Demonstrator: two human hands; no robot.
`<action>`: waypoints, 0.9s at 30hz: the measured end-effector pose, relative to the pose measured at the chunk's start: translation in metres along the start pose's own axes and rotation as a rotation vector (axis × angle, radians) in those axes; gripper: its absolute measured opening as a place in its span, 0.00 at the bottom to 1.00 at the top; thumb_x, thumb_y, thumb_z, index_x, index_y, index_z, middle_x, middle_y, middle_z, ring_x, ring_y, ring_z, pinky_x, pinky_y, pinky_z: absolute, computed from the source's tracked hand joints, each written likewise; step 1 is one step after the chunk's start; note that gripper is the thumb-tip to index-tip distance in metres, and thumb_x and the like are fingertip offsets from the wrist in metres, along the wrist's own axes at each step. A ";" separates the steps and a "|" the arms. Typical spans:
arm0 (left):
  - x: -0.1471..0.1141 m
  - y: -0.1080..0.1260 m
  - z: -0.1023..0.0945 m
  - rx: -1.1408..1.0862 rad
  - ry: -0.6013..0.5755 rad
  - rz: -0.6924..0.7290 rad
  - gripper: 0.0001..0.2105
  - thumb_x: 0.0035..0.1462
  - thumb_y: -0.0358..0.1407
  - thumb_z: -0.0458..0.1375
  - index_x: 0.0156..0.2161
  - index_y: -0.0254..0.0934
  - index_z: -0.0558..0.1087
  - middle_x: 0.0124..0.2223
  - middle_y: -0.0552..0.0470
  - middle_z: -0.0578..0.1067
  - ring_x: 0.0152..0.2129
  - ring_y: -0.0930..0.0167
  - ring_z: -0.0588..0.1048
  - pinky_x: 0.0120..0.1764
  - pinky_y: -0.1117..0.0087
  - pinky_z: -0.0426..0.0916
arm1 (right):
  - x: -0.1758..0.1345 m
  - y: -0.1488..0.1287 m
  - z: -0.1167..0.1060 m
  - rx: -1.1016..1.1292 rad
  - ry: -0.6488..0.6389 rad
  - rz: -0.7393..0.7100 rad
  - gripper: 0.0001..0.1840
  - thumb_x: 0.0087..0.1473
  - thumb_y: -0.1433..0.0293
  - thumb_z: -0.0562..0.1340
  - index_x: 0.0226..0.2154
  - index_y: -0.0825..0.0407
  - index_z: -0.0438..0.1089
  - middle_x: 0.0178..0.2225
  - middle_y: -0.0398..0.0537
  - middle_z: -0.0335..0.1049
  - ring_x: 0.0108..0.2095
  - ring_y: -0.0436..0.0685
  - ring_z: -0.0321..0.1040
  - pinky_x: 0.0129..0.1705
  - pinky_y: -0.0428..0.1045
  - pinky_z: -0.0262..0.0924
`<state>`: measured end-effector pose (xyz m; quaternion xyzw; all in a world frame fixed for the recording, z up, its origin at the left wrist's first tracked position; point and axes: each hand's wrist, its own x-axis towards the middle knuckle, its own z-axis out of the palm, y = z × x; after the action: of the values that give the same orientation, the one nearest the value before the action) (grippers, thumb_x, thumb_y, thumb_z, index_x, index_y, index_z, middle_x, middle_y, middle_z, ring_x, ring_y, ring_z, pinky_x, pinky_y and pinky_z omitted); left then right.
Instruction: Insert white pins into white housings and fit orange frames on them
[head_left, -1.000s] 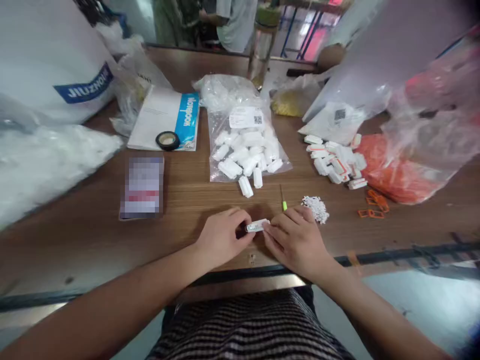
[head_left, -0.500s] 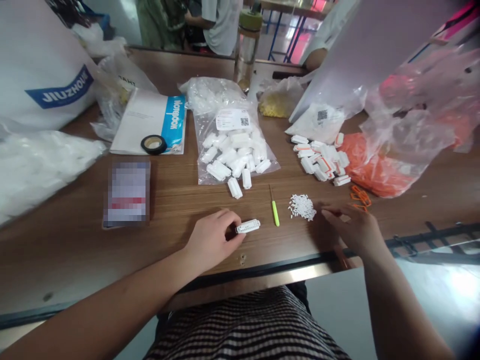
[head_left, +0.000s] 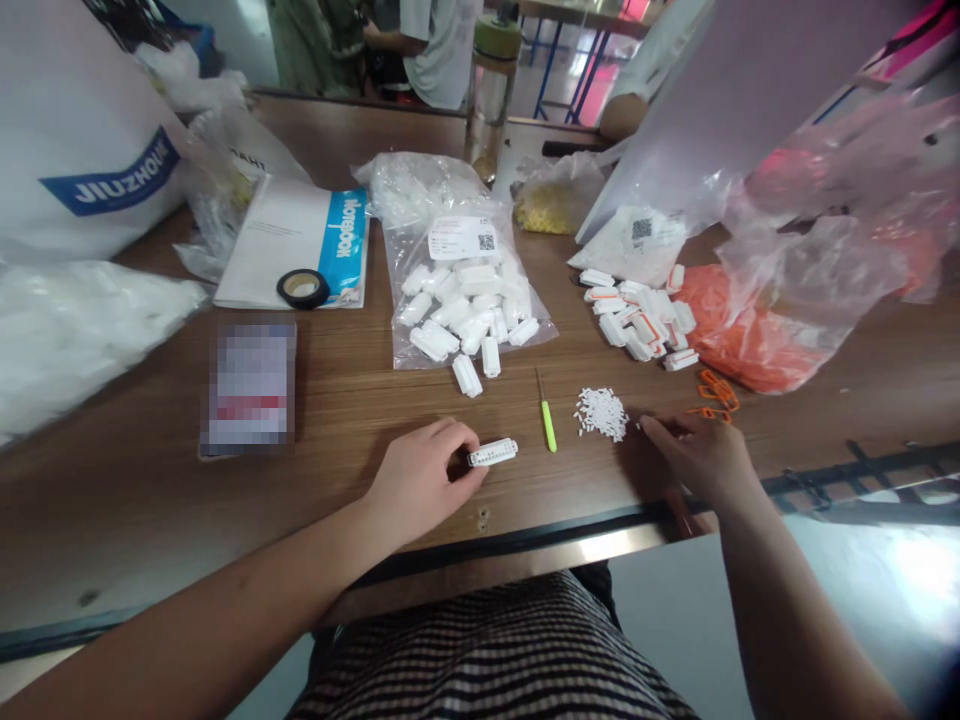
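Note:
My left hand point(head_left: 429, 468) is closed on one end of a white plastic connector housing point(head_left: 493, 453), whose rows of small holes face me. To the right of the housing, a thin-shafted tool with a yellow-green handle point(head_left: 549, 427) lies on the table. Beyond it is a small heap of white plastic plugs point(head_left: 601, 413). My right hand point(head_left: 701, 455) is just right of this heap, thumb and forefinger pinched together. A tiny white plug seems to show at the fingertips. Orange frame-like clips point(head_left: 718, 390) lie behind the right hand.
An open bag of white housings point(head_left: 472, 300) lies at centre, with a pile of housings with orange parts point(head_left: 641, 320) to the right. Near it is a bag of orange pieces point(head_left: 757, 340). A notebook point(head_left: 281, 240), tape roll point(head_left: 303, 289) and bottle point(head_left: 493, 95) stand around. People are beyond the table.
The view has shifted slightly. My right hand's thumb and forefinger have drawn together beside the heap, with a white speck at their tips. My left hand keeps its hold on the housing.

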<state>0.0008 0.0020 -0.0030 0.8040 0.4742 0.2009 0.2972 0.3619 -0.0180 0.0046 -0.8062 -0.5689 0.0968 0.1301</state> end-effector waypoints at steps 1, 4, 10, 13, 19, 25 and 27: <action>0.000 0.000 0.000 0.002 0.000 -0.001 0.03 0.56 0.35 0.60 0.36 0.39 0.71 0.28 0.57 0.67 0.24 0.73 0.66 0.29 0.70 0.59 | 0.000 0.003 0.000 0.024 -0.001 -0.002 0.18 0.51 0.54 0.61 0.29 0.50 0.79 0.21 0.46 0.74 0.24 0.58 0.70 0.27 0.51 0.59; -0.001 0.000 0.000 0.006 0.004 0.000 0.03 0.56 0.35 0.60 0.35 0.39 0.71 0.28 0.57 0.67 0.24 0.73 0.66 0.29 0.70 0.59 | 0.001 0.012 0.003 0.136 -0.003 -0.078 0.17 0.52 0.56 0.62 0.35 0.50 0.79 0.33 0.49 0.79 0.32 0.59 0.74 0.35 0.52 0.64; 0.001 0.000 0.000 0.003 0.007 0.009 0.03 0.56 0.35 0.60 0.35 0.39 0.71 0.28 0.57 0.67 0.23 0.73 0.65 0.29 0.70 0.58 | 0.001 0.022 0.011 0.106 -0.004 -0.253 0.15 0.56 0.58 0.61 0.37 0.48 0.79 0.40 0.50 0.77 0.40 0.61 0.73 0.43 0.55 0.65; 0.001 0.000 0.000 0.003 -0.001 0.004 0.04 0.56 0.35 0.60 0.35 0.39 0.71 0.28 0.57 0.68 0.23 0.73 0.66 0.29 0.70 0.58 | 0.003 0.019 0.005 -0.077 0.014 -0.356 0.13 0.56 0.60 0.59 0.32 0.47 0.78 0.36 0.51 0.77 0.40 0.64 0.73 0.46 0.60 0.62; -0.001 0.000 0.000 -0.006 -0.006 0.005 0.04 0.56 0.36 0.60 0.36 0.39 0.71 0.29 0.57 0.68 0.25 0.73 0.67 0.30 0.70 0.59 | 0.000 -0.012 -0.011 0.034 0.026 -0.312 0.13 0.55 0.59 0.61 0.27 0.48 0.74 0.32 0.49 0.76 0.35 0.63 0.72 0.40 0.57 0.62; 0.000 0.001 -0.002 -0.020 -0.002 -0.013 0.04 0.56 0.35 0.60 0.36 0.39 0.71 0.29 0.56 0.69 0.25 0.72 0.67 0.30 0.70 0.60 | -0.025 -0.097 0.007 0.378 -0.169 -0.604 0.08 0.60 0.63 0.61 0.32 0.47 0.74 0.35 0.48 0.75 0.38 0.58 0.71 0.43 0.54 0.63; 0.000 0.002 -0.002 -0.023 -0.003 -0.015 0.04 0.55 0.35 0.61 0.36 0.39 0.71 0.29 0.56 0.70 0.25 0.72 0.67 0.30 0.70 0.60 | -0.030 -0.120 0.016 0.363 -0.216 -0.719 0.08 0.62 0.67 0.59 0.33 0.48 0.73 0.34 0.48 0.74 0.37 0.57 0.69 0.43 0.54 0.61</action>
<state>0.0007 0.0016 -0.0005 0.7972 0.4775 0.2031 0.3085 0.2398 -0.0063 0.0277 -0.5054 -0.7983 0.2280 0.2351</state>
